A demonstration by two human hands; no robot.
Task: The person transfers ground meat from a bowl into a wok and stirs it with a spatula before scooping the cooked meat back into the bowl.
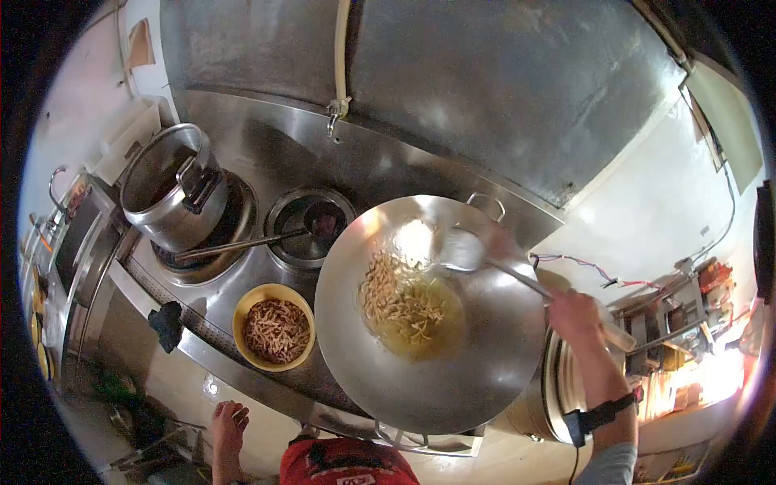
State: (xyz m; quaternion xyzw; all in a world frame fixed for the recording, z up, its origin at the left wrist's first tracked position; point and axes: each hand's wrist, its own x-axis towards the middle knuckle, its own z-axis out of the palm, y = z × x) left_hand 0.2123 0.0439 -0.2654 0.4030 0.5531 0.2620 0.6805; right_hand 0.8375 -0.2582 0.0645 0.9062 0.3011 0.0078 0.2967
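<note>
My right hand (575,319) is closed around the handle of a metal wok spatula (465,250). The spatula's blade is over the upper part of a large steel wok (364,396). Pale strips of food (396,299), which I cannot identify, sit in yellowish oil in the wok. Down at the lower left, my left hand (229,422) hangs away from the stove with loosely curled fingers and nothing visible in it. A yellow bowl (240,327) full of brownish shredded food (276,331) stands just left of the wok.
A deep metal pot (158,218) stands on the left burner. A long-handled ladle (242,245) lies across a round steel basin (279,257), its bowl holding something dark. A tap (335,117) hangs above the counter. Bright light and shelving (687,339) are at far right.
</note>
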